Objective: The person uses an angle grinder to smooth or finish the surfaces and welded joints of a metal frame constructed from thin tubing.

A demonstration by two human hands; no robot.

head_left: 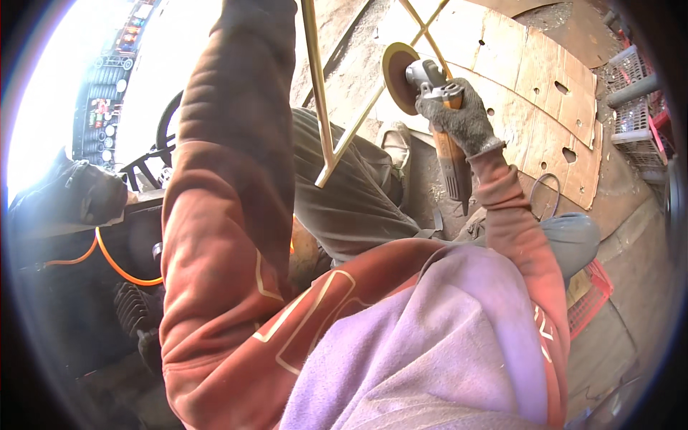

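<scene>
My right hand (pixel 462 118), in a dark grey work glove, is wrapped round the body of an angle grinder (pixel 449 154) with an orange-brown handle and a silver head. Its round tan disc (pixel 400 77) stands at the upper left of the tool, close to a gold-coloured metal frame (pixel 349 134) of thin bars. Whether disc and bar touch, I cannot tell. My left arm (pixel 233 129), in a rust-red sleeve, reaches up past the top edge, so that hand is out of sight. The frame's bars meet at a corner just above my leg (pixel 344 193).
Flattened cardboard (pixel 530 93) with holes covers the ground ahead. Plastic crates (pixel 631 107) stand at the far right, and a red crate (pixel 591 297) sits by my right elbow. An orange cable (pixel 118 269) loops at the left, near dark machinery (pixel 132 308). A purple cloth (pixel 423 344) hangs over my chest.
</scene>
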